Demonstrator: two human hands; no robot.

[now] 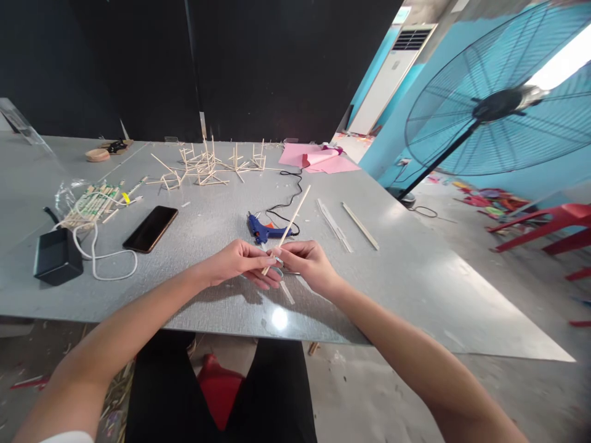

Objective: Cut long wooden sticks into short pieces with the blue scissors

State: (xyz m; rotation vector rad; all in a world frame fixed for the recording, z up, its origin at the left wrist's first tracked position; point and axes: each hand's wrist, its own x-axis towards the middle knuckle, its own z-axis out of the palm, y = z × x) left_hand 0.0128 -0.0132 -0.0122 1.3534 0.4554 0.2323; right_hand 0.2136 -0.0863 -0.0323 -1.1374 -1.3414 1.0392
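My left hand [242, 261] and my right hand [307, 263] meet over the near middle of the grey table [415, 271]. Both pinch the lower end of a long thin wooden stick [290, 223] that slants up and to the right. The right hand also seems to hold a small metal tool, mostly hidden by the fingers. A short stick piece [287, 293] lies on the table just below my hands. A blue glue gun [263, 229] with a black cord lies right behind them.
Small stick frames [207, 166] stand at the back. A black phone [150, 228], a black charger with white cable [58, 255] and a bag of sticks [92, 203] lie left. Two loose sticks [360, 225] lie right, pink paper [318, 157] beyond. A large fan [503, 98] stands right.
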